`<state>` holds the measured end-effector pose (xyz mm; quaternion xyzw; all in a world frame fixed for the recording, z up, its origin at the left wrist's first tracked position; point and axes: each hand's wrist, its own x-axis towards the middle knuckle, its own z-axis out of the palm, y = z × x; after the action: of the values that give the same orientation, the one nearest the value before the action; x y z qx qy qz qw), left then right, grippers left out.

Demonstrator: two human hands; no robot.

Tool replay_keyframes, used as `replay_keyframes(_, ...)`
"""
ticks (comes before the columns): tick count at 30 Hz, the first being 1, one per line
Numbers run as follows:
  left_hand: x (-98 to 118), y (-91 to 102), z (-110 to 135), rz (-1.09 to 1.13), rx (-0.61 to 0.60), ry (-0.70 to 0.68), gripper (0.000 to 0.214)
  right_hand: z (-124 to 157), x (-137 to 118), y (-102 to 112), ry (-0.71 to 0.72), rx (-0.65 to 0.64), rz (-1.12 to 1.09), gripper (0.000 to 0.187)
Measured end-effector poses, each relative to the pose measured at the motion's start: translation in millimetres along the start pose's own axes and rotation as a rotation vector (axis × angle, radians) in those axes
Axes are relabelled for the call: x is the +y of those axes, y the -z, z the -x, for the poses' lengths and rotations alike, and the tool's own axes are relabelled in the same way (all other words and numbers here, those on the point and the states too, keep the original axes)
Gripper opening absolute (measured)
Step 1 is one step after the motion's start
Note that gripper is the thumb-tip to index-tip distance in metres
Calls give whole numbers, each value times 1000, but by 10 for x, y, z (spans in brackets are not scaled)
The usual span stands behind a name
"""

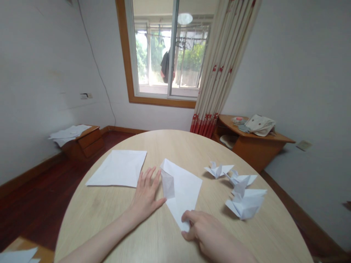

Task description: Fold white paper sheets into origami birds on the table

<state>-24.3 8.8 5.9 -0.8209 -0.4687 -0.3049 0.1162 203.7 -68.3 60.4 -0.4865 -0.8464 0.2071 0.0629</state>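
A sheet of white paper (pixel 183 182) lies at the middle of the table, partly folded, with a flap turned over along its left side. My left hand (pixel 148 191) rests flat with fingers spread, its fingertips and thumb at the sheet's left edge. At the sheet's near corner, my right hand (pixel 201 230) pinches the paper between thumb and fingers. To the left is a stack of white paper (pixel 117 168), close to my left fingers. Several folded paper cranes (pixel 242 204) stand in a group to the right of the sheet.
The round wooden table (pixel 109 223) has a curved edge. Beyond it stand a small drawer cabinet (pixel 91 141) with papers on top and a corner desk (pixel 257 149) holding a cloth bag (pixel 260 125). A curtain (pixel 216 73) hangs beside the window.
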Motion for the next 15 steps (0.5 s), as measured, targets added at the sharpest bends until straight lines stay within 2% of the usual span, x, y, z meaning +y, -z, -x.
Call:
replay_keyframes(3, 7, 10, 3, -23, 10, -35, 89, -57, 57, 11, 117, -20, 26, 37)
replay_keyframes(5, 16, 18, 7, -35, 18, -57, 87, -113, 111, -6, 157, 14, 12, 42)
replay_keyframes(10, 36, 45, 3, -52, 32, -98, 85, -231, 221, -48, 211, 158, -53, 27)
replay_keyframes(15, 50, 67, -1, -39, 48, -116, 85, -287, 262, -96, 212, 205, -122, 11)
